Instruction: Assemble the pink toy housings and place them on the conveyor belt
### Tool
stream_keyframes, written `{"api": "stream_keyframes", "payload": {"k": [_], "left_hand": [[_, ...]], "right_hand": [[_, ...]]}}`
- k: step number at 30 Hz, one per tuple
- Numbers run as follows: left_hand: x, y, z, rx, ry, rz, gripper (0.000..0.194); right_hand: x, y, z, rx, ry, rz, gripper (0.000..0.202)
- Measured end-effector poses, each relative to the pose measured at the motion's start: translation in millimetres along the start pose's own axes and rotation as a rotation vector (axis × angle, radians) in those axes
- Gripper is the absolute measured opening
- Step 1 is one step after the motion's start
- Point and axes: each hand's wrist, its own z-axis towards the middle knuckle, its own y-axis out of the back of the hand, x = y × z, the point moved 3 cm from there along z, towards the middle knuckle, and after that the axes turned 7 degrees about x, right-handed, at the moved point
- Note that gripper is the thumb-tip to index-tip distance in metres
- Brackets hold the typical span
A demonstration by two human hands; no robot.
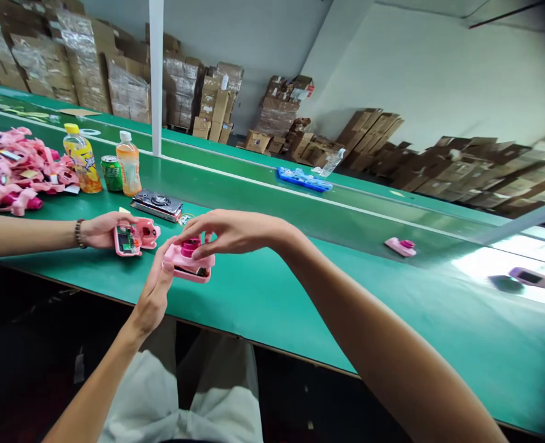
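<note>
A pink toy camera (191,264) with a magenta lens is held above the green table. Its casing stands partly apart along the lower edge, with dark parts showing in the gap. My left hand (154,298) grips its left end between thumb and fingers. From above, my right hand (223,234) curls over the camera, its thumb and fingers around the magenta lens. Just to the left, a co-worker's hand (103,230) with a beaded bracelet holds an opened pink camera (127,239), its green circuit board showing.
Pink camera parts (18,166) are heaped at the far left. Nearby stand two bottles (82,159) (129,163), a green can (111,173) and a dark box (157,205). A blue tray (303,179) and pink cameras (401,247) (531,277) lie on the belt beyond.
</note>
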Motion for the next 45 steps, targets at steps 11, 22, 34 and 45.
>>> {"api": "stream_keyframes", "payload": {"k": [11,22,34,45], "left_hand": [[-9,-33.2,10,-0.176,0.076,-0.458,0.045],[14,-78.4,14,-0.353,0.180,-0.686,0.062],[20,-89.0,0,-0.116,0.265,-0.614,0.060],[42,32.7,-37,-0.493,0.094,0.501,0.062]], "right_hand": [[-11,-80,-43,-0.633,-0.413,0.080,0.031],[-53,-159,-39,-1.240,-0.260,0.341,0.018],[-61,-181,-59,-1.209,-0.289,0.837,0.032],[-155,-140,-167,-1.102,-0.735,0.325,0.041]]}}
